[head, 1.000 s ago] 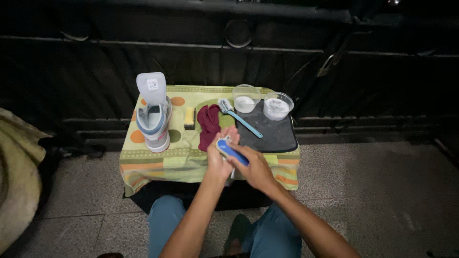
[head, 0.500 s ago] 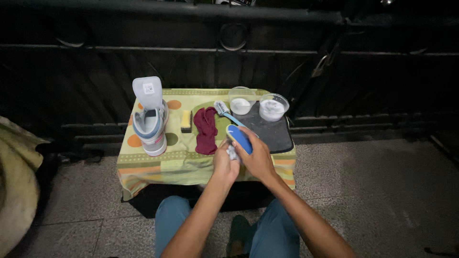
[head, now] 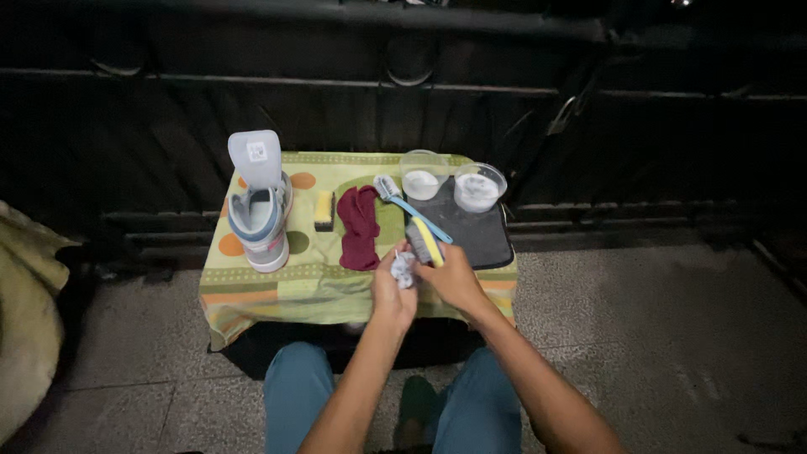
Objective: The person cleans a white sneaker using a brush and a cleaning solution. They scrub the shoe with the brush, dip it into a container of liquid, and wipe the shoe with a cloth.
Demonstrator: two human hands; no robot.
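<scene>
- Green, yellow and orange patterned cloth (head: 277,290) covers a small low table set against a dark railing; its near edge hangs over the person's knees.
- Left hand (head: 392,290): at the near edge of the table, right of centre, fingers curled round a small pale grey crumpled item (head: 404,267); what that item is cannot be told, as it is blurred.
- Right hand (head: 454,276): just right of the left hand and touching it, fingers closed on a blue and yellow handled brush (head: 423,241), which is tilted so that its head points toward the far side.
- Black rectangular tray (head: 479,240): on the right part of the table, directly beyond the right hand.
- Two clear plastic round cups with white contents: one (head: 420,176) at the tray's far left corner, the other (head: 479,187) just right of it, standing side by side.
- Light blue long-handled brush (head: 414,210): lies diagonally from the table's centre onto the tray's left edge, bristled head at the far end.
- Dark red folded rag (head: 360,227): centre of the table, left of the hands.
- Small yellow and dark sponge block (head: 323,210): just left of the rag.
- Grey and white high-top sports shoe (head: 259,214): upright on the left part of the table, tongue raised, well apart from both hands.
</scene>
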